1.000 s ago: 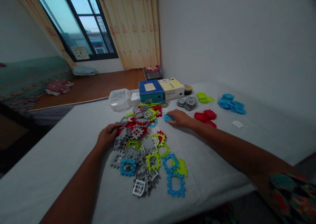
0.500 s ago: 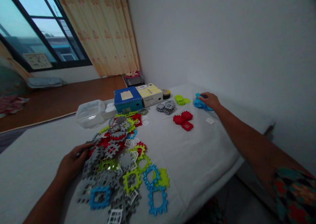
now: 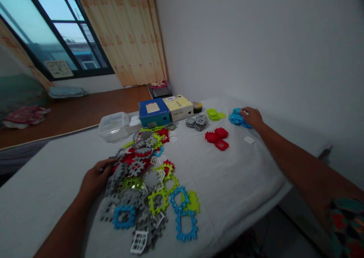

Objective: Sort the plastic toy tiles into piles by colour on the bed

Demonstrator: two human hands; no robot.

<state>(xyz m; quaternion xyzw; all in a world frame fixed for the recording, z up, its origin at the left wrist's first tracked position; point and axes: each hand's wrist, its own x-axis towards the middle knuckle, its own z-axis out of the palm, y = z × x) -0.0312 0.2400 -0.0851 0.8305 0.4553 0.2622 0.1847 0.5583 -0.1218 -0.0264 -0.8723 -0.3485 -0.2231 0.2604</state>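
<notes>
My left hand point(image 3: 96, 175) rests at the left edge of a heap of plastic building pieces point(image 3: 137, 167), its fingers stretched over grey and red ones. The heap mixes grey, red, lime and blue toothed pieces with small white lattice pieces. My right hand point(image 3: 253, 117) is at the far right, its fingertips beside the top of a blue pile of such pieces point(image 3: 238, 118); its fingers look loosely apart. Near it lie a red group point(image 3: 217, 137), a grey pile point(image 3: 197, 122), a lime pile point(image 3: 215, 114) and a single white piece point(image 3: 249, 140).
At the back stand a clear plastic tub point(image 3: 113, 126), a blue box point(image 3: 154, 112), a yellow and white box point(image 3: 178, 107) and a small round tin point(image 3: 197, 106). White cloth point(image 3: 227, 189) covers the table. A wall point(image 3: 256, 53) runs along the far right side.
My right hand has drawn slightly right from the blue pile, showing more of it. My left hand stays at the heap. The view has shifted a little left.
</notes>
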